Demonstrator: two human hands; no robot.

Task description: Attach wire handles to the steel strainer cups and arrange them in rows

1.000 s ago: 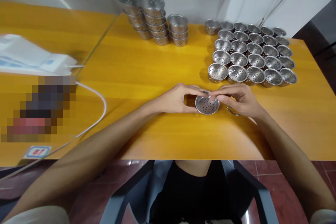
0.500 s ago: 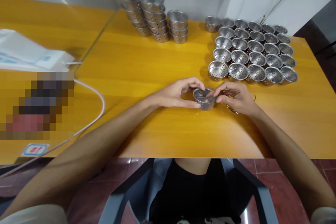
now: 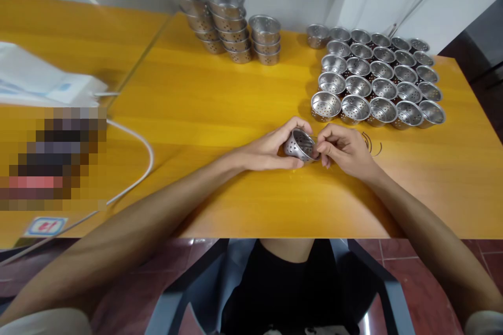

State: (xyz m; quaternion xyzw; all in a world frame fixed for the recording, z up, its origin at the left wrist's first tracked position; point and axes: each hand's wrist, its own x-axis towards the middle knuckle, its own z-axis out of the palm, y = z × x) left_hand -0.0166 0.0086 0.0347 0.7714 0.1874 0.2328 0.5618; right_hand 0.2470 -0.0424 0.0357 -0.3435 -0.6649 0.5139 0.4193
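Observation:
A small perforated metal cup [image 3: 300, 145] is tilted on its side above the table, its mouth turned toward the right. My left hand [image 3: 277, 147] is closed around it from the left, thumb below and fingers over the top. At the rim, my right hand [image 3: 341, 147] has its thumb and fingers pinched together. Whatever lies between those fingertips is too small and hidden to make out. Just behind the right hand, thin wire rings [image 3: 368, 141] rest on the table, partly covered by the hand.
Rows of perforated cups [image 3: 383, 86] stand mouth up at the back right. Nested stacks of similar cups [image 3: 231, 23] rise at the back left. A white device [image 3: 74, 86] with a white cable [image 3: 147, 152] lies on the left. The table's front edge [image 3: 298, 237] runs close to my body.
The cup has gone from upright on the table to tilted rightward in my left hand. My right hand moved slightly left and its fingers closed together, uncovering more of the wire rings.

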